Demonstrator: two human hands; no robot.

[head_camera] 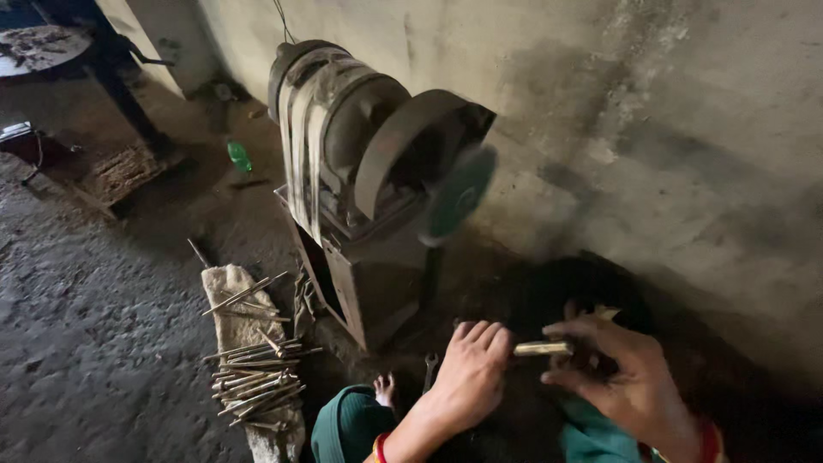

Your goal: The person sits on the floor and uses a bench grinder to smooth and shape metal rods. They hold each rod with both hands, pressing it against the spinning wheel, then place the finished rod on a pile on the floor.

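**Both hands on a short metal rod below the grinder**

Biggest thing first: the rough grey wall [669,129] fills the right side and runs down behind everything. Against it stands the grinding machine [360,171] on its boxy metal stand [369,291], belt looped over the top, and the green wheel [459,201] at its right end is a blur, so it is spinning. The dark gritty floor [94,343] spreads wide to the left, with plenty of open room there. On it, left of the stand, lies a pale cloth strip [236,300] carrying a heap of thin metal sticks [257,381], some scattered up toward the stand. A small green bottle [239,157] sits farther back on the floor.

Now the hands, low and right of the stand. The left hand [470,377] is curled over, knuckles up, fingers [480,333] pressed close together and closed round the near end of a short brass-coloured rod [542,348]. The right hand [630,377] meets it from the other side, thumb and forefinger pinching the far end, the remaining fingers loosely bent beneath. The rod lies level between the two hands, touching both, below and to the right of the spinning wheel and well apart from it. A wrench [429,369] lies on the floor just left of the left hand, with bare toes [385,390] beside it. The space between hands and wall is dark; what lies there, I cannot tell.
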